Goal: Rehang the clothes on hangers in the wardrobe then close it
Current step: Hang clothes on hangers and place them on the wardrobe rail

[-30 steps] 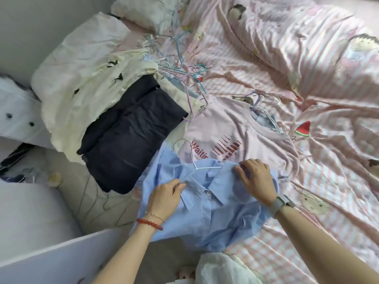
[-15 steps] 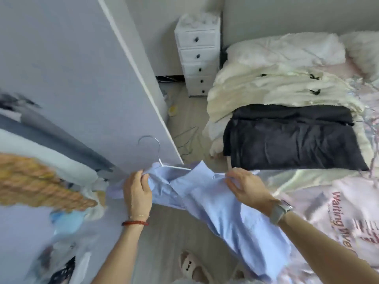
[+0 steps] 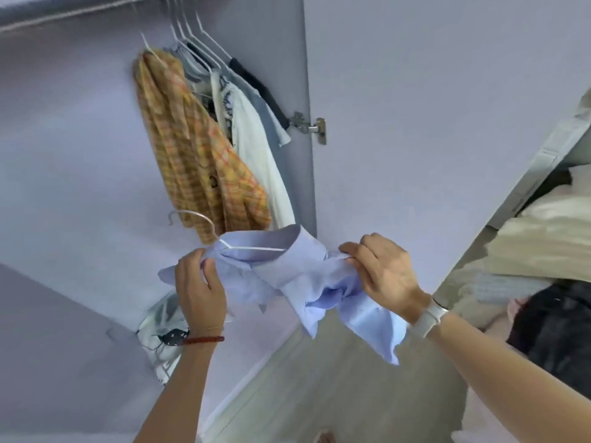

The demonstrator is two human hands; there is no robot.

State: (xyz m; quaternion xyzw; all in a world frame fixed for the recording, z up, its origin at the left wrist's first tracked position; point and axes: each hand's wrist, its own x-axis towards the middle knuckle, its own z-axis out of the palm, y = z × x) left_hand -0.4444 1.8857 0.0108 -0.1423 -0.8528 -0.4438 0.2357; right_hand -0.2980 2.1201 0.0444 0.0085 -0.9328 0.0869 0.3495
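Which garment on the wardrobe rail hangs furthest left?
The orange-and-yellow plaid shirt. It is the only checked, warm-coloured garment; the white garment and the grey and dark ones hang to its right, towards the door hinge.

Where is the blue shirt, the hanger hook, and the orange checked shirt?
blue shirt (image 3: 287,266), head view, on the cloth just below its collar.
hanger hook (image 3: 192,215), head view, on the curved wire top.
orange checked shirt (image 3: 192,148), head view, on the middle of its hanging body.

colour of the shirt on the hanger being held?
Light blue shirt, plain, no pattern; seen in the head view, gripped by the left hand and right hand.
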